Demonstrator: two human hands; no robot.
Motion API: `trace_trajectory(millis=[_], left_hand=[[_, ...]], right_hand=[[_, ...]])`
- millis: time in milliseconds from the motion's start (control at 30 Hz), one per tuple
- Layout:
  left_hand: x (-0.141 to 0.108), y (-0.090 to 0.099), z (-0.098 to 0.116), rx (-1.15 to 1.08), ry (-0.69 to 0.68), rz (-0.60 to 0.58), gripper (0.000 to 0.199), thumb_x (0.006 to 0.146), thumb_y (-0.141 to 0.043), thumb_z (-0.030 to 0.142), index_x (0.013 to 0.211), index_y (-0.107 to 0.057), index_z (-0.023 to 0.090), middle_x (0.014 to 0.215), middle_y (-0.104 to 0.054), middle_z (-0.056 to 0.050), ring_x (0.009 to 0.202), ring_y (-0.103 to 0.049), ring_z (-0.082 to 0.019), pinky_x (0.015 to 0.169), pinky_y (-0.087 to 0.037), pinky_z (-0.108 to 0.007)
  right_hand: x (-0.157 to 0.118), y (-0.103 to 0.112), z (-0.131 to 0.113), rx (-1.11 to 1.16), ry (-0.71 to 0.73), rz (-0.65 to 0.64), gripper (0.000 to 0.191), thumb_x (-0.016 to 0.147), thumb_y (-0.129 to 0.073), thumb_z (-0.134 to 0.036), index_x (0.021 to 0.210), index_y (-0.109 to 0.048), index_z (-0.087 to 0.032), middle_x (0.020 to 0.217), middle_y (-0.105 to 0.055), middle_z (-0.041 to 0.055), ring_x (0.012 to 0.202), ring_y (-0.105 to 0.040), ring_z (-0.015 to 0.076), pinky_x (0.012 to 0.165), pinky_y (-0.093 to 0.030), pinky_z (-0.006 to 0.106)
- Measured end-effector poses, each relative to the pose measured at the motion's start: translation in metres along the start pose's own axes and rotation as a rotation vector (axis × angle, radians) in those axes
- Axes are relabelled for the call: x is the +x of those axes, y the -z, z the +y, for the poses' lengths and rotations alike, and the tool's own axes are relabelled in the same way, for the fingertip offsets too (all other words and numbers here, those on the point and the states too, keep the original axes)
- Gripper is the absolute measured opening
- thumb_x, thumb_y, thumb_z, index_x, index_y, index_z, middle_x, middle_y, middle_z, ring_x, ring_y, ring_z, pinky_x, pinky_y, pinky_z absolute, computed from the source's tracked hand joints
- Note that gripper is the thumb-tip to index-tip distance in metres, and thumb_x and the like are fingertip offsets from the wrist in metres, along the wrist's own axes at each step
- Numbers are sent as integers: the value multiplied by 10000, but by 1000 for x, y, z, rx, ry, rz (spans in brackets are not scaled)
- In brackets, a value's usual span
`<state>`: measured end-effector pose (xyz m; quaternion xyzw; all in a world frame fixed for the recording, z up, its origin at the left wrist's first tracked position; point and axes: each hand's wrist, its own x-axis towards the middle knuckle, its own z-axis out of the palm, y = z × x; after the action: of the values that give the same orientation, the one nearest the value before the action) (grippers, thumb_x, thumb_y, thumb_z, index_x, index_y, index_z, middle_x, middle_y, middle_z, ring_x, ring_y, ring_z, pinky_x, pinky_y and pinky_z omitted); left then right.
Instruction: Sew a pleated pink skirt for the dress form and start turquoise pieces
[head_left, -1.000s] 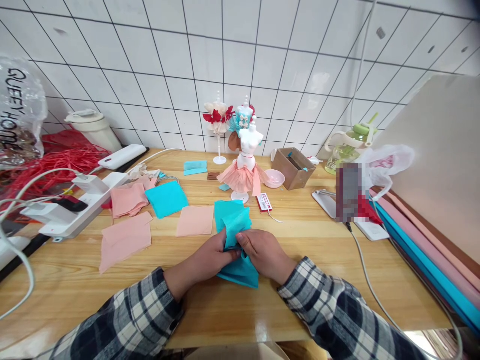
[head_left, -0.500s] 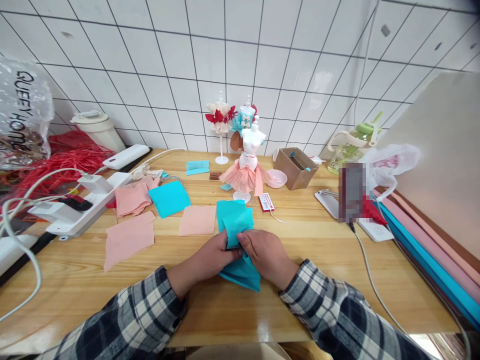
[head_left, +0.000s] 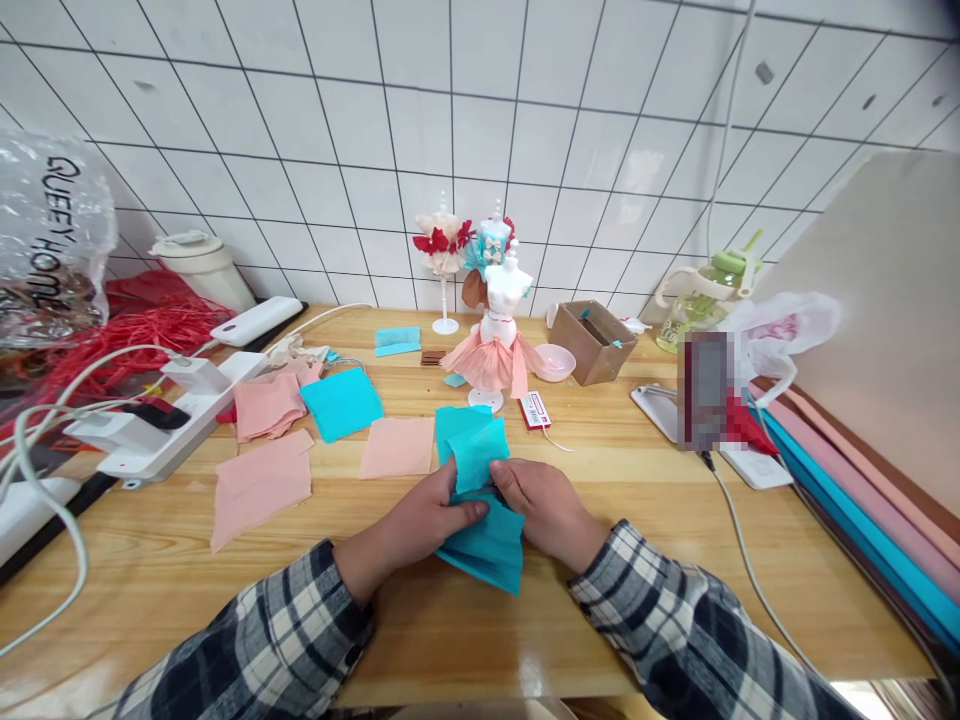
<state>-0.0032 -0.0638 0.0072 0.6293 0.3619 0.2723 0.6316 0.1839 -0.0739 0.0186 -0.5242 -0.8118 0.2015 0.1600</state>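
Just in front of me, my left hand (head_left: 431, 515) is closed on a piece of turquoise crepe paper (head_left: 484, 552), thumb on top. The paper is folded over, with one part standing above the hand and another hanging below. My right hand (head_left: 544, 505) is closed at its right edge, thumb and fingers pinching the crepe. Some fingertips are hidden behind the paper. Beyond the hands stands a small white mannequin (head_left: 508, 290) in a peach crepe skirt (head_left: 491, 362). To the left lie a peach square (head_left: 396, 447) and a flat turquoise square (head_left: 343, 404).
Two dressed mannequins (head_left: 442, 240) stand near the tiled wall. A pink bowl (head_left: 555, 362) and a cardboard box (head_left: 592, 342) are at back right. Peach pieces (head_left: 262, 485) and a power strip (head_left: 180, 425) lie left. Crepe rolls (head_left: 847, 490) line the right edge.
My right hand has moved slightly right along the paper, and the two hands are a little farther apart. More of the lower turquoise part shows between them. The view has tilted slightly.
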Motion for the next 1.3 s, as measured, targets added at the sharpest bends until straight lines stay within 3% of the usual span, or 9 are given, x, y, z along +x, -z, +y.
trace_trajectory(millis=[300,467,700,1300], left_hand=[[0,2,-6,-60,41,5,613,757,-680,469,1234,-474,144,1199,-633,-110,1082,-584,-290,931,-473,-421],[0,1,-2,-55,28,-11,622,769,-671,449,1272,-459,151,1238,-621,-102,1130,-562,-285,941,-466,-408],[0,2,2,51,-2,19,550,793,-643,380,1264,-467,158,1222,-628,-92,1137,-553,-279,981,-426,-400],[2,0,0,164,-25,-17,468,808,-586,272,1254,-482,175,1208,-630,-65,1082,-568,-252,955,-439,-377]], right_hand=[[2,-1,0,-4,-21,-27,515,1012,-194,-390,755,-592,-187,750,-650,29,688,-578,142,619,-379,263],[2,-1,-1,-39,-46,-34,522,1009,-185,-400,757,-590,-189,765,-662,38,696,-589,162,607,-368,275],[-1,-4,1,87,36,15,499,1014,-178,-388,754,-554,-188,781,-651,27,711,-584,138,636,-389,253],[2,-9,-9,-86,-35,-12,550,1008,-146,-423,817,-608,-194,808,-674,46,714,-602,159,610,-365,274]])
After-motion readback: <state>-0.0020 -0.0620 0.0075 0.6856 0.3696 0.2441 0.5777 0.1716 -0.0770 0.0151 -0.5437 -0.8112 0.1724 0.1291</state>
